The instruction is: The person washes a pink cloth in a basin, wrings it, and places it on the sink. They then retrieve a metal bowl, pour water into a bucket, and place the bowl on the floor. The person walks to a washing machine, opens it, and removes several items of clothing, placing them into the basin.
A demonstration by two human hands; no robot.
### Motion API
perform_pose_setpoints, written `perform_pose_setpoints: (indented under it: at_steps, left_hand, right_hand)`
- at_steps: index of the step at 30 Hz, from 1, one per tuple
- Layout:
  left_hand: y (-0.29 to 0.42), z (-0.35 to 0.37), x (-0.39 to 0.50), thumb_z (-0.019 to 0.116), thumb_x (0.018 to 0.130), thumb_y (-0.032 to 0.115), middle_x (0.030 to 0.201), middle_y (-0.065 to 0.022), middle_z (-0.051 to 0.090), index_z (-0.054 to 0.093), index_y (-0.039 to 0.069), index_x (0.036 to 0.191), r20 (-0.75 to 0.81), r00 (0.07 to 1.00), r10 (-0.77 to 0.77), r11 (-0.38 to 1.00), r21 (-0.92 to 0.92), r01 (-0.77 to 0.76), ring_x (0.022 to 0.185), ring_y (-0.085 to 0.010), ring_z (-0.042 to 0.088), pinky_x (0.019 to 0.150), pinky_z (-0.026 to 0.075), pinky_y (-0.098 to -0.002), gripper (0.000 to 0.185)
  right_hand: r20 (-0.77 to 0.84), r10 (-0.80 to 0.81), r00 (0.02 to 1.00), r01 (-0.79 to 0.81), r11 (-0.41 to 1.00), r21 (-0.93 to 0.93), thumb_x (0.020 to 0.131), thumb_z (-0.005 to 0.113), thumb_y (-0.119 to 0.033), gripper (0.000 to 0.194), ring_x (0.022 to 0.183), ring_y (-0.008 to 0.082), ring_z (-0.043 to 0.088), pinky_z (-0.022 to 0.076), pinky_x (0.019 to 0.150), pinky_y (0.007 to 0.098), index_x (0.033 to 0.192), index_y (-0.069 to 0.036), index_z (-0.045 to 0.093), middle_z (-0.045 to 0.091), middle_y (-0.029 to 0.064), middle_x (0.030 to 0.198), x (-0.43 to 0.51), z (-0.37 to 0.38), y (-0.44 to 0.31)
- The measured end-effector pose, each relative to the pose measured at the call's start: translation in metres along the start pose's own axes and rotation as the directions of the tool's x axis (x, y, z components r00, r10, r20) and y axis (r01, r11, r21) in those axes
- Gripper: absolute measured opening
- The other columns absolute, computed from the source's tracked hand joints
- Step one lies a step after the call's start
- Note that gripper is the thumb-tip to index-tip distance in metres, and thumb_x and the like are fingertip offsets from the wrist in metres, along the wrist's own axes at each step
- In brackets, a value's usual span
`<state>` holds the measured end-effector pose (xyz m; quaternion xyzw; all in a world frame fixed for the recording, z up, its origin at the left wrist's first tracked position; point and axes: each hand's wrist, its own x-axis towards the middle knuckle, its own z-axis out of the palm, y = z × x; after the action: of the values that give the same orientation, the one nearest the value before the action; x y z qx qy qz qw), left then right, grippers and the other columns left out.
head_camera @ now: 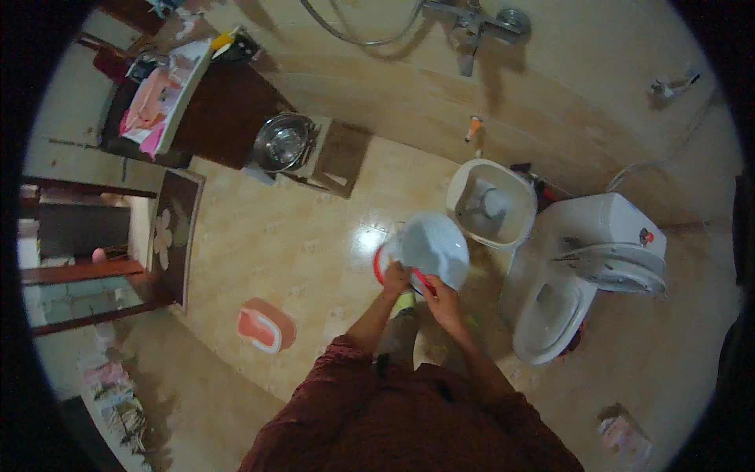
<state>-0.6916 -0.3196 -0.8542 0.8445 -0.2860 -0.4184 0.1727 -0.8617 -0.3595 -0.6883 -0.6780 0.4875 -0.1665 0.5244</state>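
Observation:
A round white basin (439,245) stands on the tiled floor in front of me. Over its near left rim is my left hand (396,277), fingers curled; what it holds is too small to make out. My right hand (441,295) is closed around a small red object (422,279), perhaps a handle, at the basin's near edge. The far end of that object lies close to the left hand. A curved red rim (377,266) of another item shows at the basin's left side, partly behind the left hand.
A cream plastic tub (457,218) stands beyond the basin, beside a white toilet (590,295) with its lid raised. A stool (330,156) beside a steel bowl (284,141) is at the upper left. A pink plastic potty (286,330) sits on the floor to the left. A shower mixer (469,26) is on the wall.

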Motion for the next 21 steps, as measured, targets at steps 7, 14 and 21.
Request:
perform_pose_setpoints:
  at_steps: [7, 14, 21]
  left_hand:
    - [-0.012, -0.074, 0.052, 0.071, 0.085, 0.02, 0.085, -0.0061, 0.068, 0.065, 0.0, 0.105, -0.036, 0.999, 0.028, 0.808, -0.587, -0.043, 0.074, -0.0185, 0.064, 0.062, 0.052, -0.036, 0.029]
    - [0.081, -0.073, 0.102, 0.067, 0.085, 0.014, 0.081, -0.0045, 0.066, 0.065, -0.001, 0.102, -0.134, 0.989, 0.061, 0.716, -0.685, -0.137, 0.069, -0.0173, 0.062, 0.062, 0.051, -0.0327, 0.022]
    - [0.171, -0.035, 0.193, 0.069, 0.083, 0.023, 0.097, -0.0244, 0.069, 0.068, -0.002, 0.103, -0.225, 0.963, 0.15, 0.969, -0.16, -0.188, 0.09, -0.0388, 0.067, 0.079, 0.053, -0.0457, 0.032]
  right_hand:
    - [-0.072, 0.023, 0.997, -0.025, 0.999, -0.025, 0.092, 0.062, -0.024, 0.023, 0.087, 0.0278, 0.066, 0.0512, 0.076, 0.0385, 0.11, -0.009, 0.062, 0.067, 0.0141, 0.095, 0.115, -0.02, 0.006]
    - [-0.367, -0.081, 0.927, -0.079, 0.913, -0.401, 0.091, 0.061, -0.036, 0.04, 0.09, 0.0385, 0.064, 0.0495, 0.079, 0.0467, 0.112, -0.003, 0.058, 0.066, 0.0205, 0.096, 0.321, -0.13, 0.058]
    - [-0.283, 0.005, 0.959, -0.17, 0.809, -0.562, 0.082, 0.068, -0.044, 0.055, 0.092, 0.0433, 0.062, 0.0495, 0.08, 0.0493, 0.116, -0.002, 0.057, 0.065, 0.0242, 0.1, 0.445, -0.155, 0.089]
